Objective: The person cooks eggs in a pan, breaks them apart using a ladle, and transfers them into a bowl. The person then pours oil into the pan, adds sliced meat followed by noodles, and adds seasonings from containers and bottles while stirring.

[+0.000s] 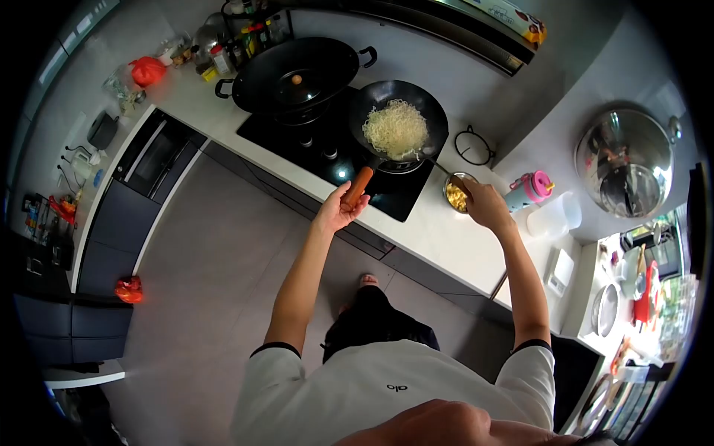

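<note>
My left hand [344,207] is closed around the orange-brown handle of a black wok [438,110] on the hob. Pale noodles [396,130] lie heaped in the wok. On the other side, my right hand [485,205] grips the handle of what looks like a spatula [439,165]. Its thin shaft reaches to the near right rim of the wok, and its head cannot be made out. Just beside and partly under that hand, a small metal bowl [451,206] holds yellow pieces that look like scrambled egg [456,196].
A larger black wok [256,78] with a lid on stands left on the black hob [297,146]. Right of the hob are a wire ring [474,146], a pink-lidded cup [532,190] and a translucent container [559,215]. Bottles [256,39] stand at the back left.
</note>
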A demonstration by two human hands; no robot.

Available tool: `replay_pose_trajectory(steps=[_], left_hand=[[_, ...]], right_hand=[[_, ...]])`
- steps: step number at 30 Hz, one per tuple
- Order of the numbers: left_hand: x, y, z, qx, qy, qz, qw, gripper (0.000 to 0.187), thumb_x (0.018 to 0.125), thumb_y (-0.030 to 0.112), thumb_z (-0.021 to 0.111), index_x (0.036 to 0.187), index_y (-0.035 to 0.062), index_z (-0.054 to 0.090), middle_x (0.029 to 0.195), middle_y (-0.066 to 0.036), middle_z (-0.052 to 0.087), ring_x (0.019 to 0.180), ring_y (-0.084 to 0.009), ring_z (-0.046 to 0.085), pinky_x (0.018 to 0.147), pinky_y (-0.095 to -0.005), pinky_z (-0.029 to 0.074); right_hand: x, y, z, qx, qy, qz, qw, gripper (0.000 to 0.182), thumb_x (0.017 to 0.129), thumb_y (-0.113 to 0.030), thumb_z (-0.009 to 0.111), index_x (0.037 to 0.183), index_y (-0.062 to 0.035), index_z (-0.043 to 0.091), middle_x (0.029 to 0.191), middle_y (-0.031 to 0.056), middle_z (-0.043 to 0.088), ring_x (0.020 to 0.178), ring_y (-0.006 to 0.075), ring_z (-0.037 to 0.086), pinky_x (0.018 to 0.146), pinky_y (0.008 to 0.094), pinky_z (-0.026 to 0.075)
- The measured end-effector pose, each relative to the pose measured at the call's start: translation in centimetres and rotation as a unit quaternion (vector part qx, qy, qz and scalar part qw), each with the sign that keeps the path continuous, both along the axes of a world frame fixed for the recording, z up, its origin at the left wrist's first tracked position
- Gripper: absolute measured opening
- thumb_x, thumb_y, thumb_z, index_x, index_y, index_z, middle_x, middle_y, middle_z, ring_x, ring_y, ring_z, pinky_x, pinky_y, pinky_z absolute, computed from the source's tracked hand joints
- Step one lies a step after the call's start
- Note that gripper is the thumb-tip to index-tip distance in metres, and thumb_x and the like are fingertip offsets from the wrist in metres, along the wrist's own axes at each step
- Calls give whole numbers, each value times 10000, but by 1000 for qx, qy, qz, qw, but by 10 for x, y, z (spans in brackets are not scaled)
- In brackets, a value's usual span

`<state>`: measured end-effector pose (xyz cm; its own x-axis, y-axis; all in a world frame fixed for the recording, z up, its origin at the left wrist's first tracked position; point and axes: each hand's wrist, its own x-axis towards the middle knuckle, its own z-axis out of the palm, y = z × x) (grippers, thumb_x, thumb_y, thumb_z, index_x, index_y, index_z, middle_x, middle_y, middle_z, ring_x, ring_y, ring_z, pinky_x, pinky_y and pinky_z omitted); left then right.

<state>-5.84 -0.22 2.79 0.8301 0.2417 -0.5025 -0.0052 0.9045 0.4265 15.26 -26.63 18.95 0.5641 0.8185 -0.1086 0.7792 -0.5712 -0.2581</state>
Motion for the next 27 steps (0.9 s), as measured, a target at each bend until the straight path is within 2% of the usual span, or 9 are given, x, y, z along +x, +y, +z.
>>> replay_pose_trajectory(steps=[4,8,11,14,17,19,23,24,27], left_hand=[[14,13,10,17,46,-93,994,424,931,407,547,1083,12,562,739,-27,562,541,-64,500,414,-144,380],[13,14,15,3,36,-100,994,410,944,393,531,1124,25,516,715,-22,532,513,-59,453,387,-151,324],[11,21,21,17,47,-109,993,419,950,387,523,1137,13,497,718,-27,528,511,-58,449,387,-152,325],[6,30,33,29,41,-118,992,434,948,393,526,1130,-1,496,725,-30,527,505,-53,443,373,-151,321],[5,36,35,28,48,-130,990,450,944,399,531,1150,1,486,722,-24,521,496,-48,438,360,-145,306],[4,40,37,25,59,-128,990,464,938,402,540,1173,6,483,721,-16,519,483,-43,427,348,-146,287],[2,48,33,21,29,-151,988,450,946,409,525,1138,5,478,719,-29,522,504,-52,442,370,-147,319],[3,49,33,12,33,-154,987,430,945,408,528,1120,16,494,718,-28,521,503,-57,441,371,-153,317],[3,49,37,16,44,-157,987,414,946,405,529,1104,23,508,723,-27,517,504,-63,444,374,-157,314]], right_hand=[[0,34,-30,-40,15,-10,999,485,851,-83,487,1323,-196,480,1021,216,637,957,366,633,804,485,504],[41,78,-98,151,60,-60,985,344,831,-114,532,1168,-58,576,923,260,643,909,416,618,821,479,489],[26,59,-32,189,131,-102,968,238,815,-111,536,1014,-23,634,916,246,639,899,404,621,758,464,480],[29,61,-15,190,109,-124,968,240,816,-97,523,1025,-31,620,890,250,634,869,410,626,729,472,474],[39,100,-100,176,18,-92,980,326,843,-106,529,1168,-88,531,812,267,635,824,439,624,721,517,497],[6,105,-118,122,28,-92,988,405,854,-103,536,1253,-116,470,828,266,640,823,450,622,735,527,509],[-19,54,-69,49,1,-59,997,580,833,-49,519,1368,-236,396,853,217,656,814,390,654,714,502,523],[-20,54,-50,48,26,-103,993,562,831,9,484,1340,-229,482,1030,230,637,896,415,620,803,483,496],[-3,88,-58,27,2,-129,991,465,850,-45,493,1304,-149,474,904,249,642,848,424,621,743,520,488]])
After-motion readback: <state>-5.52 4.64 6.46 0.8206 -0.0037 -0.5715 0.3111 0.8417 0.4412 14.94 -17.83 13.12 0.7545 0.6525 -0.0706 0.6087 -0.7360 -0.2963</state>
